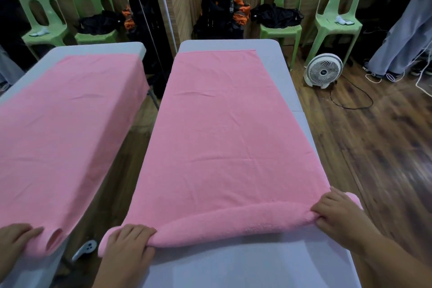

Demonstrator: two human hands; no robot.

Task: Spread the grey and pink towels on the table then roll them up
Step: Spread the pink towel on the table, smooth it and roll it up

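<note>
Bare grey table (233,266) fills the near edge, and just beyond it the person's left hand (127,244) and right hand (336,215) sit at the two ends of a thick roll formed from the near end of the pink towel (222,135). Each hand has its fingers curled down over the top of the roll and gripping it, the left at the table's left edge, the right near the right edge. The roll bows slightly between them. Past the roll, the towel lies flat along the length of the table, almost smooth with a few faint creases, its far hem stopping short of the table's far end. A mirror (131,147) stands just beside the table on the left and repeats the towel, table and a hand. On the wooden floor to the right stands a white fan (323,70) with a black cord. Two green chairs (281,7) line the far wall, one holding black clothing, and a person's trouser legs (397,42) show at the far right.
</note>
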